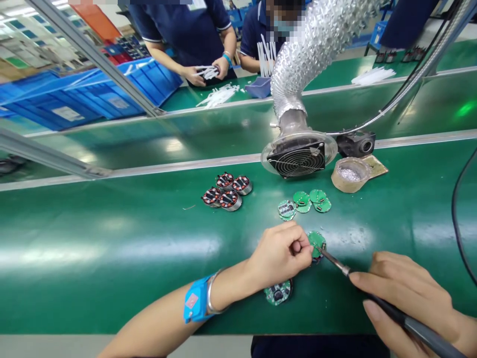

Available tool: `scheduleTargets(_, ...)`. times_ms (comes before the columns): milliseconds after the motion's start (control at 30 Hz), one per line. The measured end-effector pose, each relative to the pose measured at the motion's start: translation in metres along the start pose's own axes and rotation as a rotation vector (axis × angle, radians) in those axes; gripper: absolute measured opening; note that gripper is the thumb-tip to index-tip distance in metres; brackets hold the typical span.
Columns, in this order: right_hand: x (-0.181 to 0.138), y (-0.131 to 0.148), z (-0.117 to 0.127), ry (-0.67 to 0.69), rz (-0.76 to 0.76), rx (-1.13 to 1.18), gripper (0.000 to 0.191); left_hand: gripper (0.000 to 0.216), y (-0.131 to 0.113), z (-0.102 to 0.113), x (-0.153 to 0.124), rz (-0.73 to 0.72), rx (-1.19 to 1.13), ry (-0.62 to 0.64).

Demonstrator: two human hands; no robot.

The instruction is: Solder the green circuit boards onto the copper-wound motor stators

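A soldering iron [383, 304] with a dark handle is held in my right hand [413, 293]. Its metal tip touches the right side of a round green circuit board [316, 241], which seems to sit on a darker part underneath. My left hand [285, 251], wearing a blue wrist strap [197, 300], is pinched closed at the board's left edge. Whatever lies between those fingertips is too small or hidden to make out. Partly under the left wrist is a round assembly with a populated circuit board [278, 292]. Beyond my hands lie several loose round boards [302, 201].
Several motor stators with red and black windings [230, 200] stand left of the boards. A fume extractor [298, 160] on a silver duct hangs beyond, beside a solder-filled cup [348, 176]. Two co-workers handle white strips across the bench, near blue bins [122, 92].
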State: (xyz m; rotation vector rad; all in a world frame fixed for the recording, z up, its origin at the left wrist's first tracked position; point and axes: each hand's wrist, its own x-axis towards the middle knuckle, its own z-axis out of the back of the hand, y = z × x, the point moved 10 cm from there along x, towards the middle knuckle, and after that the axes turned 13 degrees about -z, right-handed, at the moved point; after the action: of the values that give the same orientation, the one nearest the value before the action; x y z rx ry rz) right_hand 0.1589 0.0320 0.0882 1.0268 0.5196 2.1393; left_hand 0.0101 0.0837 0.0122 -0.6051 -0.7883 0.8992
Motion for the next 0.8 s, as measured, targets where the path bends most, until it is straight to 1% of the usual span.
scheduleTargets(100,0.000,0.000,-0.006,0.038,0.009,-0.026,0.031,0.010,-0.002,0.000,0.000,-0.019,0.007,0.001)
scheduleTargets(333,-0.001,0.005,-0.008,0.109,0.070,-0.060,0.031,0.010,-0.003,0.000,0.001,-0.018,0.035,0.012)
scheduleTargets(467,0.001,0.005,-0.012,0.142,0.082,-0.091,0.035,0.010,-0.005,0.000,0.001,-0.026,0.048,0.017)
scheduleTargets(533,0.000,0.006,-0.013,0.149,0.111,-0.103,0.035,0.010,-0.006,0.001,0.001,-0.031,0.051,0.021)
scheduleTargets(633,-0.006,0.008,-0.010,0.137,0.147,-0.129,0.032,0.010,-0.006,0.001,0.001,-0.030,0.050,0.024)
scheduleTargets(800,-0.011,-0.001,0.004,0.065,0.071,-0.143,0.029,0.010,-0.005,0.000,0.001,-0.028,0.050,0.025)
